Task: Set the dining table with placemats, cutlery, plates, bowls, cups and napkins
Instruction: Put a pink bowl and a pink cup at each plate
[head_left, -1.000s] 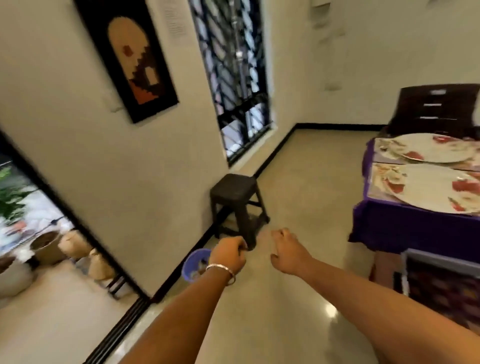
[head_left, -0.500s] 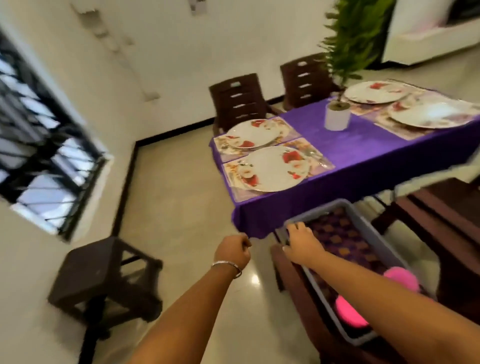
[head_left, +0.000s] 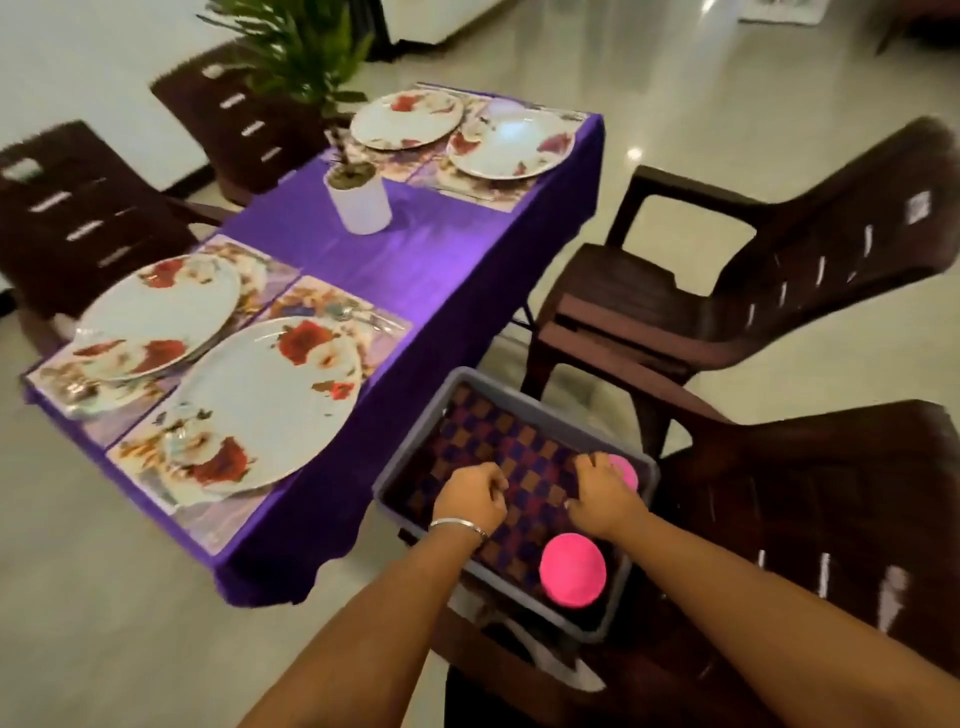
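Note:
A grey bin (head_left: 410, 431) with a checkered lining stands on a brown chair beside the purple-clothed table (head_left: 441, 270). An upturned pink bowl (head_left: 571, 569) lies in its near end. A second pink bowl (head_left: 623, 467) sits at its far right, and my right hand (head_left: 600, 496) curls its fingers over that one. My left hand (head_left: 470, 501) hovers over the lining as a fist, holding nothing. The table carries several floral plates on placemats; the nearest plate (head_left: 270, 400) is at the front left. Cutlery (head_left: 358, 314) lies beside it.
A white plant pot (head_left: 363, 202) stands mid-table. Brown plastic chairs surround the table: one at the right (head_left: 727, 291), one under the bin (head_left: 831, 493), two on the far side (head_left: 78, 208). Polished floor lies left of the table.
My view swung from the wall and stool round to the table and bin. Both hands came down into the bin; my right hand moved from the bin's rim onto the far pink bowl.

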